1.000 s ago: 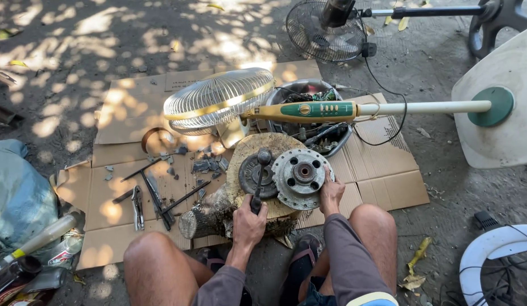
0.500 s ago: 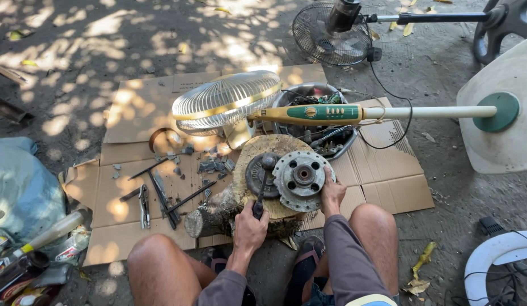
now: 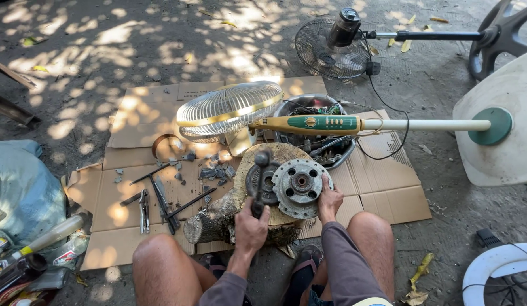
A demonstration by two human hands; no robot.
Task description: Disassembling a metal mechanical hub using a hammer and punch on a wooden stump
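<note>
Head view of a person seated on the ground with knees apart. The left hand is clenched around the dark handle of a hammer, whose head stands upright just above the fist, over a dark round metal part. The right hand grasps the lower right rim of a grey, flanged metal disc with a raised hub and bolt holes. Both parts rest on the pale cut face of a rough-barked log stump, directly ahead of the hands. Beyond them lies a cream and green stand fan, its ribbed wire guard gold-rimmed, beside a metal basin of wires. Flattened brown cardboard underlies everything; to the left of the left hand lie pliers, dark rods and small metal scraps. Far left, a blue-grey sack and a pale tube with a yellow band
</note>
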